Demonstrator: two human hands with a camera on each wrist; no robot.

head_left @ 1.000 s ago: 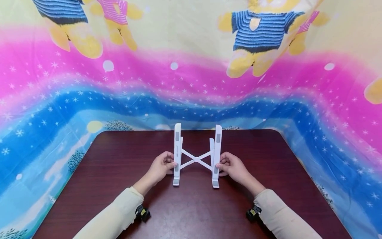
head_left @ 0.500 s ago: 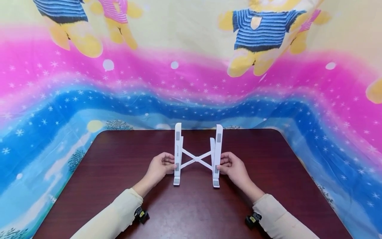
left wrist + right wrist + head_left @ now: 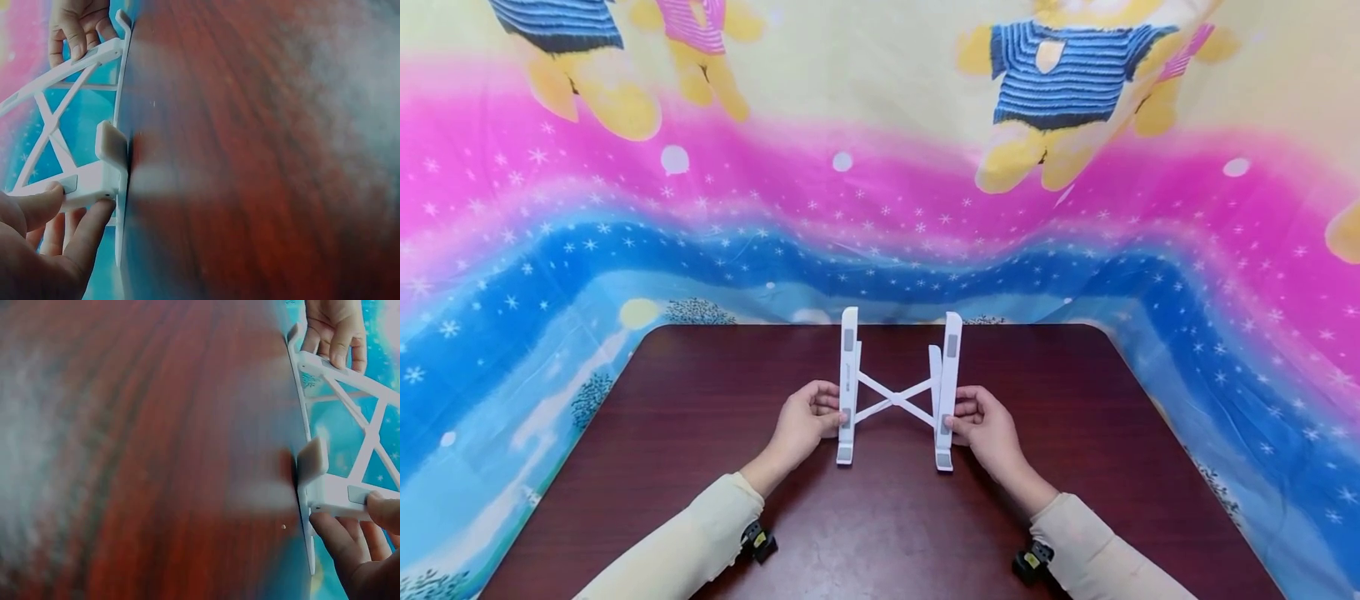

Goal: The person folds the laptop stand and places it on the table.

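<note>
A white folding laptop stand (image 3: pixel 895 399) stands unfolded on the table, its two long side rails joined by crossed bars. Grey pads line the rails, and small lips turn up at the near ends. My left hand (image 3: pixel 802 423) pinches the left rail near its lower end, thumb on a grey pad. On the other side, my right hand (image 3: pixel 989 427) grips the right rail the same way. In the left wrist view, the thumb and fingers of the left hand (image 3: pixel 53 240) hold the rail's edges. The right wrist view shows the right hand (image 3: pixel 369 550) likewise.
The dark red-brown wooden table (image 3: pixel 880 525) has rounded far corners. A curtain (image 3: pixel 880 208) printed with bears and snowflakes hangs behind it and along both sides. A small black camera sits on each wrist, such as the left wrist camera (image 3: pixel 758 542).
Both hands keep their hold on the stand, which stays in nearly the same place. The right wrist has shifted slightly toward the near side.
</note>
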